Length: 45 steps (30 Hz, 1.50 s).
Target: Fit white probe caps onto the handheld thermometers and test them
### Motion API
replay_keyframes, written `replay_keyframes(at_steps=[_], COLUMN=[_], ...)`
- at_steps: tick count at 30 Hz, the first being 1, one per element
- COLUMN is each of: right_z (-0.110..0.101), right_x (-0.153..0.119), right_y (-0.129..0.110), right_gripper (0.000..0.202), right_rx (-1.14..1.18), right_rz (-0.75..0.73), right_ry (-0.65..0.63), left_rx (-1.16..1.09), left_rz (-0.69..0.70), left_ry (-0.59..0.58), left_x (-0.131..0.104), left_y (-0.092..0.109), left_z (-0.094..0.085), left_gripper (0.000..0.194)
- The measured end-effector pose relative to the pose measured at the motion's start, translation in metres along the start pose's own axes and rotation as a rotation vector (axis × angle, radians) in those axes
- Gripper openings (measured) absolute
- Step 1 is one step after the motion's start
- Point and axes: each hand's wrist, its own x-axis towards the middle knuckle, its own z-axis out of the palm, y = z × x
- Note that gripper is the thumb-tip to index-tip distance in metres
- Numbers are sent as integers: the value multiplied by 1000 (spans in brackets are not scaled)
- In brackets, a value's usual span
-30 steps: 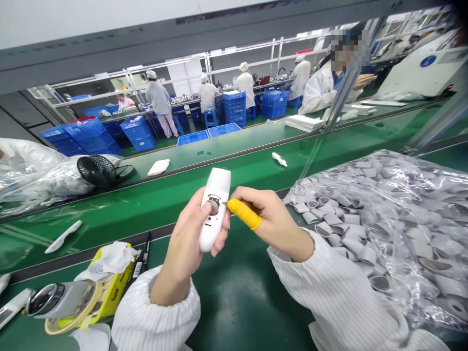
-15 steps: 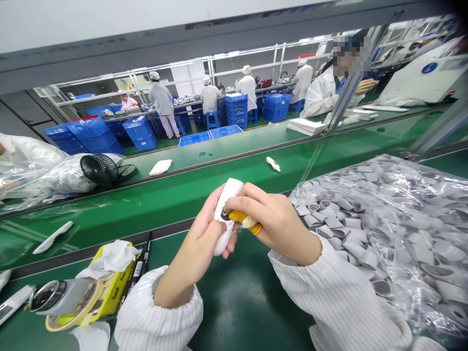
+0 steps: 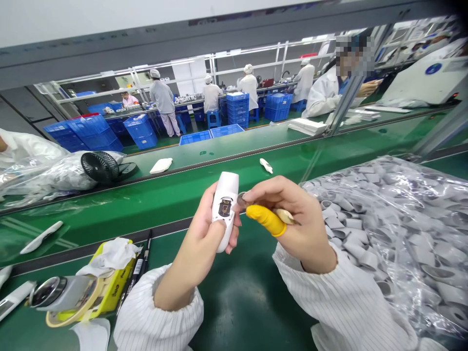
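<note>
My left hand (image 3: 199,239) is closed around a white handheld device (image 3: 227,184) that looks like a thermometer, held tilted above the bench. Its small battery compartment (image 3: 224,208) faces me uncovered, with dark contacts inside. Just right of it, my right hand (image 3: 292,217) pinches a small round silvery coin cell battery (image 3: 241,201) at its fingertips, partly hidden. A yellow finger cot (image 3: 266,219) covers the right thumb. A slim cream-coloured tool (image 3: 285,216) is tucked in the same hand, most of it hidden by the fingers.
A plastic bag of grey tubular parts (image 3: 365,234) lies at right. At left stand a yellow box (image 3: 113,292) with a cloth, a tape roll (image 3: 54,319) and dark pens (image 3: 141,263). White devices (image 3: 266,165) lie on the green conveyor (image 3: 164,195); co-workers (image 3: 325,92) sit beyond.
My right hand has moved right, off the device, with the coin cell battery now showing at its fingertips. The compartment is uncovered to view. Devices on the conveyor have shifted left.
</note>
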Motion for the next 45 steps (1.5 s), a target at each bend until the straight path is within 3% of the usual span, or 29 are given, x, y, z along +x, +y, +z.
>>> replay_keyframes(at_steps=[3,8,15,18,21,25,28,36,40,42,45], right_z=[2,10,20,20,20,20,22,35,30,16,-14], right_x=[-4,-8,-12,-11,-6,2,5,0,2,1,-7], right_y=[-3,1,12,13,14,16,16,19,20,16,9], right_gripper=[10,13,2,3,11,49,52,46,48,51,34], right_rx=[-166,-456,-787,-641,-210,337,483,430,376,209,-381], right_rz=[-119,-406,-550,-436,-84,427,592,573,522,461,338], right_ry=[-27,113,54,50,27,5,-61,66,-39,-104,-141], left_rx=[11,41,105,136,206,343,421,478,270,129,-23], left_rz=[-20,-8,41,73,124,222,260,225,148,101,82], left_ry=[18,86,188,210,217,180,164,207,196,161,90], left_x=[-1,-4,-6,-5,-5,-10,-12,-5,-4,-3,-2], left_y=[2,2,-3,-7,-11,-14,-16,-18,-13,-8,-3], left_z=[1,5,12,11,10,9,8,7,12,12,8], left_gripper=[57,58,62,64,63,63,63,65,65,65,64])
